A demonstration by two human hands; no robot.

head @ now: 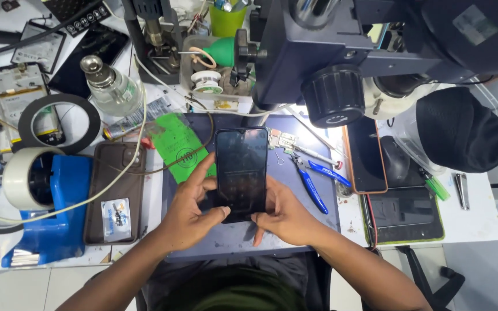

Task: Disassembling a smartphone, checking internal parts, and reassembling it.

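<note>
Both hands, left hand and right hand, grip the black smartphone low; phone extends toward 12 o'clock over the blue mat.

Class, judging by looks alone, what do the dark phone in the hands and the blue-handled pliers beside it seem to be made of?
Black rectangular phone: front looks like glossy glass, showing faint reflections. Blue-handled pliers: handles look plastic or rubber-coated, smooth blue; the small jaws look like grey metal.

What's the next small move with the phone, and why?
Probably press along the lower edge of the phone. Both thumbs already sit there, the left hand and right hand cradle its bottom, and the dark screen faces up over the blue mat.
</note>
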